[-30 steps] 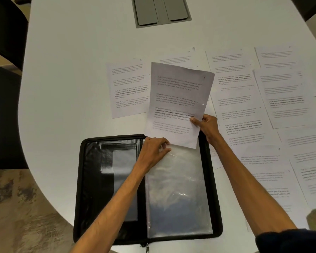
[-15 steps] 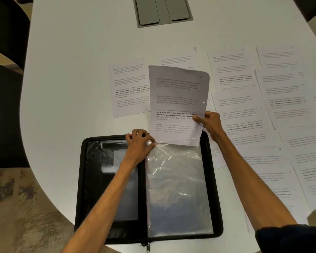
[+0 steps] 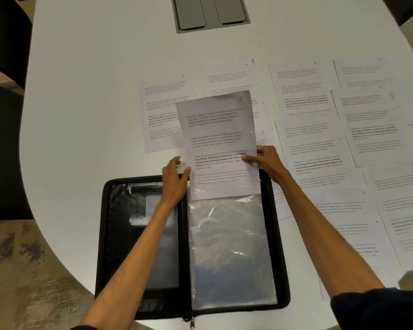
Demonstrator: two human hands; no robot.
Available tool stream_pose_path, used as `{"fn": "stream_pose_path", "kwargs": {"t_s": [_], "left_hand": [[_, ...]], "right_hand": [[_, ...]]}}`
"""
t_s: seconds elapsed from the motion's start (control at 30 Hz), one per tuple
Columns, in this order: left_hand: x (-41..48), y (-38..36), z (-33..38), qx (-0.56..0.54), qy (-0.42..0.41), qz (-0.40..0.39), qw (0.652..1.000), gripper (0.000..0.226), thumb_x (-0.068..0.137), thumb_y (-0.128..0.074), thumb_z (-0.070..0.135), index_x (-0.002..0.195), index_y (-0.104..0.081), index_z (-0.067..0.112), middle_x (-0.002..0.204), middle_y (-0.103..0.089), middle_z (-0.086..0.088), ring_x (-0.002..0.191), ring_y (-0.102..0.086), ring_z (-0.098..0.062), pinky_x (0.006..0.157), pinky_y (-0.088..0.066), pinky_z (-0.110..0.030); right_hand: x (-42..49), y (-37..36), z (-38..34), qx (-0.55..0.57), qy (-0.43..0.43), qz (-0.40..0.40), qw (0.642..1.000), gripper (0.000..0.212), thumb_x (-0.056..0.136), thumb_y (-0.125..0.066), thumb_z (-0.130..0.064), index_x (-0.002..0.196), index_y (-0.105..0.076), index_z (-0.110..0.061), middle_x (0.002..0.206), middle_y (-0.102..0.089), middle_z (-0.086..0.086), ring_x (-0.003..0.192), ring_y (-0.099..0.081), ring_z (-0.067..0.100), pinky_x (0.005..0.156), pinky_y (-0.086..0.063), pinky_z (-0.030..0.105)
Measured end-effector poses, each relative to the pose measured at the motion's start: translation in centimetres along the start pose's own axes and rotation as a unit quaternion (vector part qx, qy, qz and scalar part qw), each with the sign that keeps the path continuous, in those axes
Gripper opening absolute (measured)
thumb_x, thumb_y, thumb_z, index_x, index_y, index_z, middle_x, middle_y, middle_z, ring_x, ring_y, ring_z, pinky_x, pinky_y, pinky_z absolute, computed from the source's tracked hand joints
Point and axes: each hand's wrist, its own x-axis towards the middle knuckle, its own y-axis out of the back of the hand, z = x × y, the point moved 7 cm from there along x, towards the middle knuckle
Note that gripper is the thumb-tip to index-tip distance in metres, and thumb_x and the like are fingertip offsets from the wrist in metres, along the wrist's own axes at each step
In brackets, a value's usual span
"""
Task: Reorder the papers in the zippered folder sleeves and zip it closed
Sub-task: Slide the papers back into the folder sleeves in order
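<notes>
White table point(image 3: 105, 91), open zippered folder point(image 3: 119, 234): right hand point(image 3: 265, 160) pinching sheet point(image 3: 217, 129) edge, left hand point(image 3: 175, 177) gripping sleeve point(image 3: 231, 253) mouth; paper light, floppy, best fed by side edges.

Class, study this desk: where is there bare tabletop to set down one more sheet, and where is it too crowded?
Free: the broad bare stretch of the white table left of the leftmost loose sheet and beyond the open folder, plus the strip between the grey hatch and the far row of papers. Crowded: the whole right side, where overlapping sheets reach the table's edge.
</notes>
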Motion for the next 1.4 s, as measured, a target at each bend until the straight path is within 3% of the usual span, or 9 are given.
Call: {"fn": "stream_pose_path", "kwargs": {"t_s": [0.13, 0.33, 0.47, 0.7, 0.93, 1.03, 1.13, 1.23, 1.4], "left_hand": [[2.7, -0.2, 0.6, -0.158, 0.082, -0.02, 0.984, 0.055, 0.096, -0.063, 0.024, 0.144, -0.04, 0.009, 0.123, -0.061, -0.006, 0.114, -0.059, -0.017, 0.101, -0.047, -0.033], [4.2, -0.5, 0.4, -0.16, 0.063, -0.016, 0.985, 0.036, 0.091, -0.068, 0.014, 0.125, -0.058, 0.01, 0.1, -0.07, -0.012, 0.096, -0.068, -0.023, 0.09, -0.056, -0.036], [3.5, -0.8, 0.1, -0.157, 0.054, -0.063, 0.984, 0.035, 0.091, -0.067, 0.01, 0.124, -0.056, 0.009, 0.096, -0.07, -0.009, 0.094, -0.069, -0.023, 0.084, -0.057, -0.031], [3.3, -0.8, 0.9, -0.224, 0.074, -0.045, 0.971, 0.036, 0.088, -0.072, 0.013, 0.12, -0.058, 0.012, 0.099, -0.072, -0.006, 0.087, -0.071, -0.01, 0.068, -0.055, -0.017], [2.4, -1.2, 0.6, -0.198, 0.096, -0.072, 0.973, 0.038, 0.09, -0.07, 0.013, 0.124, -0.055, 0.007, 0.104, -0.071, -0.009, 0.089, -0.07, -0.014, 0.066, -0.055, -0.016], [2.0, -1.2, 0.2, -0.179, 0.094, -0.106, 0.974, 0.034, 0.089, -0.069, 0.008, 0.122, -0.058, 0.004, 0.102, -0.071, -0.007, 0.093, -0.07, -0.019, 0.071, -0.056, -0.016], [2.0, -1.3, 0.4, -0.174, 0.088, -0.121, 0.973, 0.033, 0.087, -0.073, 0.012, 0.118, -0.063, 0.004, 0.106, -0.073, -0.006, 0.097, -0.071, -0.019, 0.08, -0.058, -0.023], [2.7, -0.7, 1.2, -0.175, 0.066, -0.084, 0.979, 0.031, 0.087, -0.074, 0.019, 0.114, -0.067, 0.005, 0.106, -0.073, -0.007, 0.094, -0.071, -0.017, 0.081, -0.058, -0.027], [3.5, -0.4, 1.8, -0.183, 0.064, -0.034, 0.98, 0.023, 0.085, -0.075, 0.014, 0.106, -0.069, 0.007, 0.098, -0.073, -0.008, 0.092, -0.071, -0.02, 0.08, -0.059, -0.029]], "right_hand": [[-0.3, 0.2, 0.6, 0.025, -0.023, -0.009, 0.999, 0.037, 0.078, -0.079, -0.01, 0.113, -0.069, -0.007, 0.107, -0.072, 0.002, 0.088, -0.072, 0.011, 0.073, -0.058, 0.022], [-0.5, -0.1, 0.9, 0.002, -0.033, -0.042, 0.999, 0.036, 0.084, -0.076, -0.029, 0.115, -0.069, -0.013, 0.109, -0.072, -0.005, 0.094, -0.07, 0.009, 0.075, -0.057, 0.023], [-0.4, 0.3, 0.6, 0.049, -0.032, 0.009, 0.998, 0.016, 0.091, -0.068, -0.025, 0.096, -0.07, -0.01, 0.1, -0.074, 0.002, 0.089, -0.073, 0.015, 0.073, -0.059, 0.028], [-1.0, 0.8, 1.8, -0.034, -0.067, -0.02, 0.997, 0.021, 0.085, -0.071, -0.013, 0.067, -0.061, -0.009, 0.08, -0.072, -0.003, 0.081, -0.07, 0.019, 0.061, -0.053, 0.024], [-0.8, 0.8, 0.6, -0.002, -0.037, -0.006, 0.999, 0.018, 0.089, -0.07, -0.023, 0.075, -0.066, -0.013, 0.08, -0.073, -0.012, 0.077, -0.071, 0.005, 0.062, -0.053, 0.016], [-0.1, 0.6, 0.7, 0.005, -0.018, 0.033, 0.999, 0.032, 0.09, -0.07, -0.025, 0.097, -0.068, 0.005, 0.1, -0.074, 0.007, 0.092, -0.072, 0.023, 0.079, -0.06, 0.032], [-0.4, 0.2, 1.2, -0.007, -0.019, 0.03, 0.999, 0.03, 0.09, -0.07, -0.023, 0.105, -0.07, 0.002, 0.103, -0.073, 0.011, 0.087, -0.072, 0.019, 0.073, -0.06, 0.025], [-0.9, 0.1, 1.4, -0.029, -0.022, -0.003, 0.999, 0.03, 0.09, -0.07, -0.025, 0.111, -0.071, -0.004, 0.104, -0.073, 0.005, 0.088, -0.071, 0.013, 0.067, -0.055, 0.017], [-1.1, 0.5, 1.4, -0.023, -0.024, -0.032, 0.999, 0.031, 0.087, -0.072, -0.024, 0.115, -0.07, -0.011, 0.109, -0.073, -0.001, 0.095, -0.072, 0.014, 0.08, -0.058, 0.026]]}}
